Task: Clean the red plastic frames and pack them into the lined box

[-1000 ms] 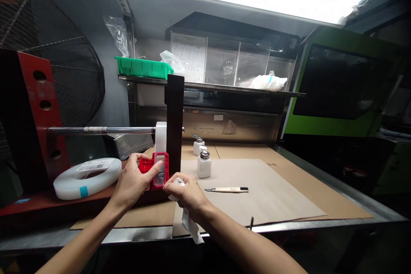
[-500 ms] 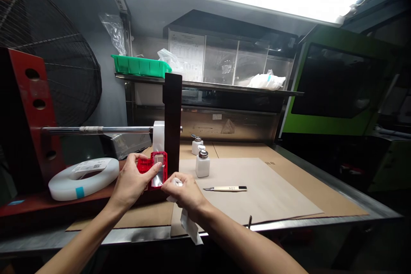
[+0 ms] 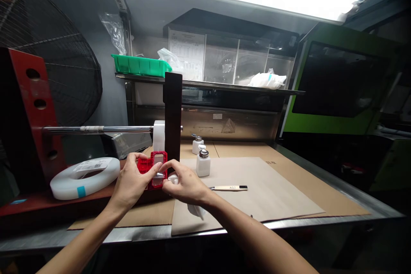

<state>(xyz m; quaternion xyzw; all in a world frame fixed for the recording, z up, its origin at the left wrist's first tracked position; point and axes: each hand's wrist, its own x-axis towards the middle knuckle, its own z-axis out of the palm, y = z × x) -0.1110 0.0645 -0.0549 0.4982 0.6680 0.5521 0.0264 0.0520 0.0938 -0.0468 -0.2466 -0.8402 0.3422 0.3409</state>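
My left hand (image 3: 131, 178) grips a red translucent plastic housing (image 3: 145, 165) by its left side, the thumb lying over its front. A shiny, pale rectangular panel is set in the right part of the housing. At that panel's lower area, my right hand (image 3: 186, 182) has its index fingertip bent against or very close to it. A crumpled white wipe (image 3: 196, 210) is bunched in the right hand's curled fingers, with its end hanging below the palm. Behind the housing, a white film roll (image 3: 159, 135) sits on a metal rod (image 3: 128, 129) beside a dark upright post (image 3: 172, 115).
A large translucent tape roll (image 3: 84, 178) lies on the red stand at left. Two white pump bottles, the nearer bottle (image 3: 203, 166) and farther bottle (image 3: 197, 146), stand on cardboard. A craft knife or brush-like tool (image 3: 229, 188) lies in front. Above is a green bin (image 3: 141, 67).
My right hand has shifted slightly up, its index finger now reaching onto the panel. The wipe's hanging end has swung up and right. My left hand and the housing stay in place.
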